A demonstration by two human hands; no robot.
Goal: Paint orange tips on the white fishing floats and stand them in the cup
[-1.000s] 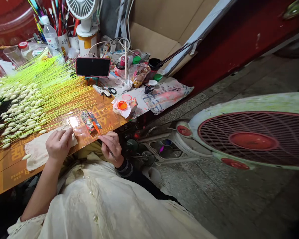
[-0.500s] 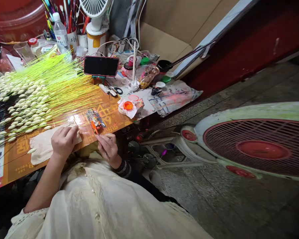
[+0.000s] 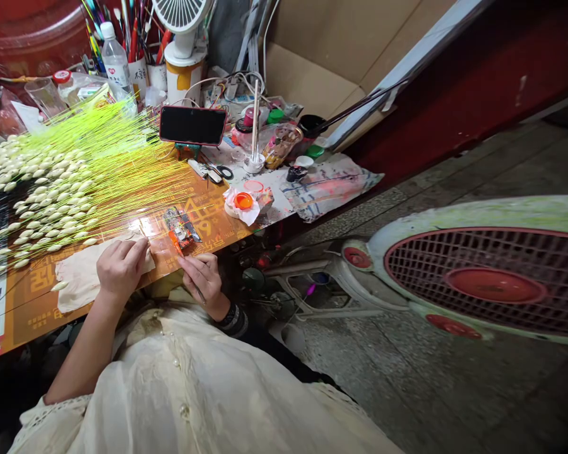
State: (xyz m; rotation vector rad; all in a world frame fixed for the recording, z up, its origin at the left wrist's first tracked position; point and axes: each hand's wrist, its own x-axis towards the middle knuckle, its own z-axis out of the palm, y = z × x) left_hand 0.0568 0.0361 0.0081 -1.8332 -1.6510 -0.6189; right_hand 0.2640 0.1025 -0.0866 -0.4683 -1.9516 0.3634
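My right hand (image 3: 203, 284) is closed on a thin tool with an orange tip (image 3: 174, 242), which touches the left side of a small paint-smeared palette (image 3: 183, 228). My left hand (image 3: 122, 268) has its fingers pinched together above a pale cloth (image 3: 82, 274) at the table's front edge; what they hold, if anything, is too small to make out. One pale bud (image 3: 59, 286) lies on the cloth's lower left corner. Several more pale buds (image 3: 59, 211) on thin yellow-green stems (image 3: 118, 135) cover the table's left side.
An open pot of orange paint (image 3: 243, 200) stands right of the palette. Behind are a phone (image 3: 192, 126) on a stand, scissors (image 3: 224, 172), a bottle (image 3: 115, 60) and a small white fan (image 3: 182, 16). A large fan (image 3: 492, 277) is at the right.
The orange tip has moved slightly left and down along the palette, with my right hand shifting a little left. My left hand has hardly moved.
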